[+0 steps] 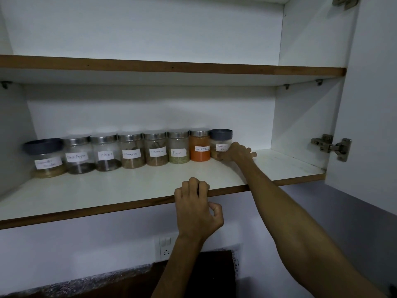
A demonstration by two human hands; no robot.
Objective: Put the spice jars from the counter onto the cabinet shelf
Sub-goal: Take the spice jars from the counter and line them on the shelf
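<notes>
Several labelled spice jars stand in a row at the back of the white cabinet shelf [129, 186]. From the left, the row starts with a dark-lidded coriander jar [46, 158] and ends with an orange red chilli jar [199, 145] and a dark-lidded garam masala jar [220, 141]. My right hand [236, 152] reaches in and wraps the lower right side of the garam masala jar, which rests on the shelf. My left hand [196, 208] hooks its fingers over the shelf's brown front edge.
An upper shelf [171, 68] spans the cabinet above the jars. The open cabinet door [373, 104] with its hinge [330, 146] stands on the right. Below are a wall socket [166, 247] and a speckled counter [75, 286].
</notes>
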